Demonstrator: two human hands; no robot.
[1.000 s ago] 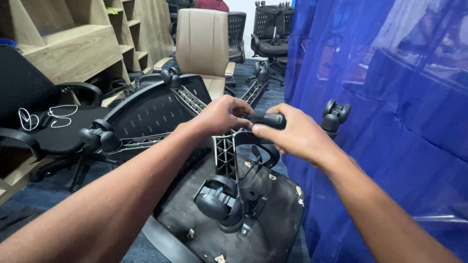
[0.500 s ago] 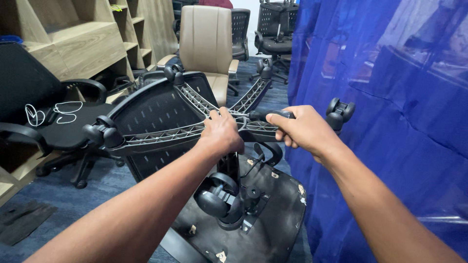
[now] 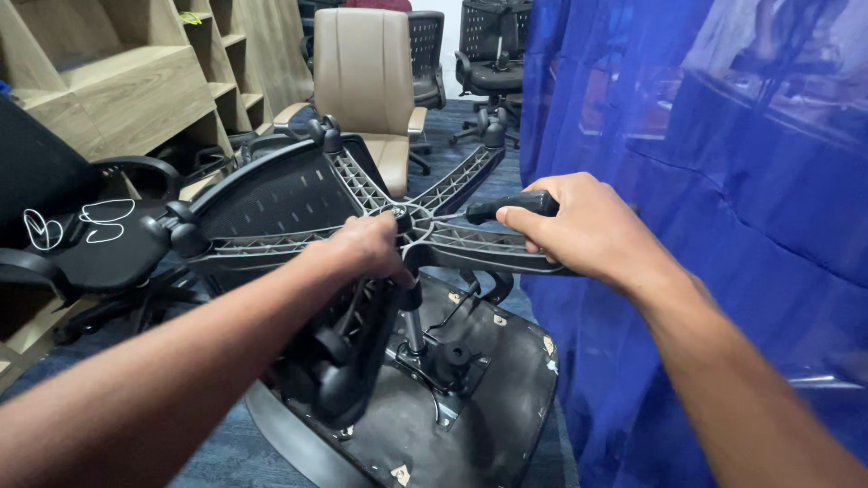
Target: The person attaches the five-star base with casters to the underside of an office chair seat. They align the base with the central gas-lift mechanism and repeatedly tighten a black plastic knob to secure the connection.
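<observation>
As an office chair lay overturned on the blue carpet floor [image 3: 226,452], a person's left hand [image 3: 375,248] was closed around the hub of its black 5-spoke star base [image 3: 411,221], fingers curled over the top where the spokes met the gas-lift column [image 3: 414,330]. The right hand [image 3: 579,230] was closed on a black tool handle [image 3: 511,206], held just above the spoke that pointed toward the blue plastic curtain [image 3: 705,181]; the working end of that tool was hidden behind the fingers. The base sat on top of the column, with the underside of the seat pan [image 3: 470,407] and its tilt mechanism [image 3: 448,361] facing up below it. A caster [image 3: 185,237] showed at the tip of the left spoke. A beige high-back chair [image 3: 366,72] and wooden shelving [image 3: 117,81] stood behind. The work appeared to be at the stage of freeing or seating the base on the column; the next move seemed to call for a steady hold at the hub while the tool met the joint squarely.
</observation>
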